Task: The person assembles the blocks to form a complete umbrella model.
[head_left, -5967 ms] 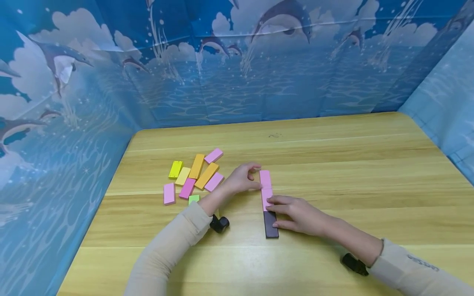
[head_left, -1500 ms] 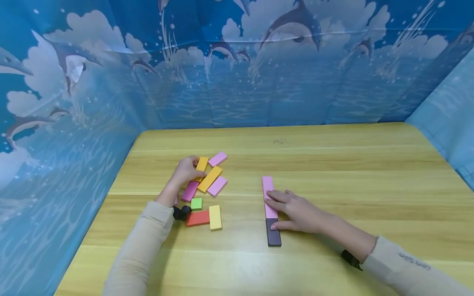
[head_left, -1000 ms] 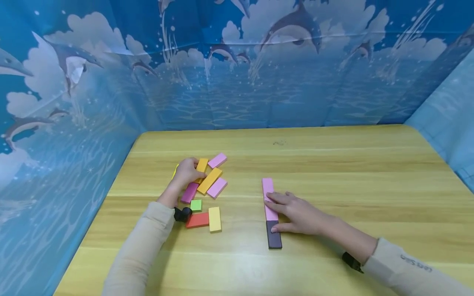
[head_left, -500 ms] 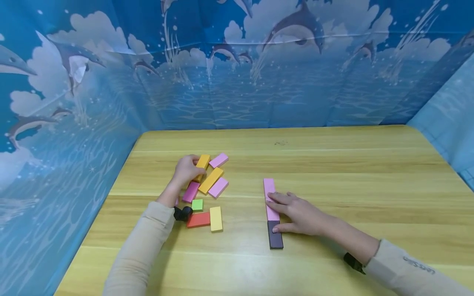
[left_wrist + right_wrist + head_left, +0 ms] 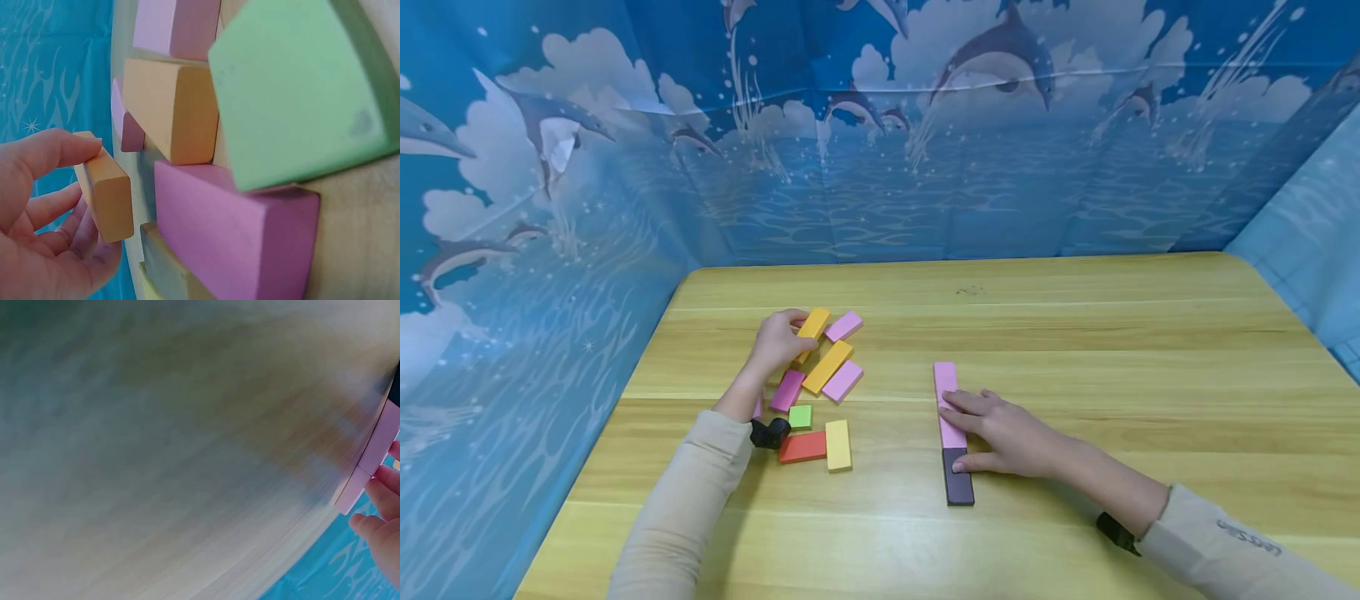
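My left hand (image 5: pixel 773 340) pinches an orange block (image 5: pixel 815 323) between thumb and fingers at the back of the loose group. In the left wrist view the held orange block (image 5: pixel 112 203) stands tilted, apart from its neighbours. Just right of it lie a second orange block (image 5: pixel 828 367) and a pink block (image 5: pixel 845 326). My right hand (image 5: pixel 1011 437) rests with extended fingers on a straight row. Two pink blocks (image 5: pixel 944 377) form the row's far part, a black block (image 5: pixel 958 492) its near end. The right thumb touches the black block, the fingertips the pink.
Closer to me on the left lie a magenta block (image 5: pixel 787 391), a green block (image 5: pixel 801 417), a red block (image 5: pixel 802 447) and a pale yellow block (image 5: pixel 838 446). Another pink block (image 5: pixel 842 382) lies beside the second orange one. A blue dolphin-print curtain (image 5: pixel 880 200) borders the wooden table (image 5: pixel 1112 333).
My left hand has gone from the row to the loose blocks and now holds the orange block, which has shifted slightly back and right. The right hand keeps its place at the row.
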Demonstrator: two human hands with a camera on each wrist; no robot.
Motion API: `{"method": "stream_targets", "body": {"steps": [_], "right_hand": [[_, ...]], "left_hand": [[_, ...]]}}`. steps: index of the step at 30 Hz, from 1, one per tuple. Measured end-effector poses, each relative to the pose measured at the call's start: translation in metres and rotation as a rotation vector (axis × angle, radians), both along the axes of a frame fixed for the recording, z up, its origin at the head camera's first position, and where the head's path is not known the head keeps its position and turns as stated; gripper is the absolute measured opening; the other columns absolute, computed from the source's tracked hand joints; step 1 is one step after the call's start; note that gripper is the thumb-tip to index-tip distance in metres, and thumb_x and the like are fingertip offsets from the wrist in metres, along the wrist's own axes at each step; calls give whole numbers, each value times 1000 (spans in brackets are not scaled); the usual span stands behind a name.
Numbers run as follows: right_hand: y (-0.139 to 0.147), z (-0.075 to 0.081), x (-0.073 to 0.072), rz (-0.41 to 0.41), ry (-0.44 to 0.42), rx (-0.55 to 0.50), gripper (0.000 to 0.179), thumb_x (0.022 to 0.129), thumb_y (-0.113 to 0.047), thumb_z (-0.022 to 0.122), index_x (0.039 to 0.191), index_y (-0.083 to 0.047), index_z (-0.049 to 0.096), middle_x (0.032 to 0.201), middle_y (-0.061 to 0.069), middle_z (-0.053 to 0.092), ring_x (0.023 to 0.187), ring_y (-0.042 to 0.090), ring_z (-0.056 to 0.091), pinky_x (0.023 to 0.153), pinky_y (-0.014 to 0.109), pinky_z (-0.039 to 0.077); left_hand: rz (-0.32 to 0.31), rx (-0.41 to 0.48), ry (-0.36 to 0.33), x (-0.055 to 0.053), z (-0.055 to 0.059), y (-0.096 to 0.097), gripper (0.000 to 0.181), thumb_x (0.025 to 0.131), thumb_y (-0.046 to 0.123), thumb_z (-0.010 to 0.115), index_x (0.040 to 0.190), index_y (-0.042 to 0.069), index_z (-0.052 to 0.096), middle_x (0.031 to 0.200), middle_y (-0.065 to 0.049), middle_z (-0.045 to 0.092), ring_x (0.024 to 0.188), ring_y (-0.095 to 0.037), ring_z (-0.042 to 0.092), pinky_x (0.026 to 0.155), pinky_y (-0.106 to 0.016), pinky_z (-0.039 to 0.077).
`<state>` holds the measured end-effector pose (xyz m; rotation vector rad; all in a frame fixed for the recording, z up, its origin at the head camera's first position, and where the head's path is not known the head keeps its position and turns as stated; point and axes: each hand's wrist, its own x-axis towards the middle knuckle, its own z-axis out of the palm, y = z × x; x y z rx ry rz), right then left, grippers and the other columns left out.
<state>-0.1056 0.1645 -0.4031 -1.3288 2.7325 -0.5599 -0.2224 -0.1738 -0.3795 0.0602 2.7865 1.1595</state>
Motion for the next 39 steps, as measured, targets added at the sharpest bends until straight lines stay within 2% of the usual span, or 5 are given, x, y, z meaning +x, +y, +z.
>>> {"method": "stream_targets", "body": {"steps": [10, 17, 26, 39], "right_hand": [[0, -1, 0, -4, -7, 6, 69, 84, -44, 64, 134, 1, 48, 140, 22, 40, 128, 34, 40, 100, 56, 32], [0, 0, 0, -4, -12, 0, 70, 84, -44, 65, 134, 2, 48, 140, 22, 41, 128, 35, 40, 99, 57, 32], [0, -1, 0, -9, -11, -5, 70, 84, -44, 66, 134, 2, 48, 139, 23, 41, 127, 35, 41, 99, 57, 32], [1, -2, 0, -10, -19, -9, 71, 84, -45, 65, 134, 2, 48, 139, 22, 41, 127, 35, 41, 99, 57, 31]], "left_hand": [[-35, 54, -32, 2, 6, 4, 52, 78, 4, 68, 128, -2, 53, 119, -17, 57, 102, -29, 56, 72, -32, 52], [-96, 41, -29, 2, 8, 10, 51, 77, 6, 72, 124, -1, 57, 116, -18, 59, 101, -29, 56, 80, -35, 49], [-132, 51, -34, 0, 11, 22, 49, 75, 7, 73, 122, 1, 59, 113, -14, 60, 102, -27, 54, 83, -35, 48], [-295, 22, -12, -3, 10, 43, 50, 74, 5, 74, 122, 1, 60, 110, -12, 62, 99, -24, 56, 85, -34, 46]]}}
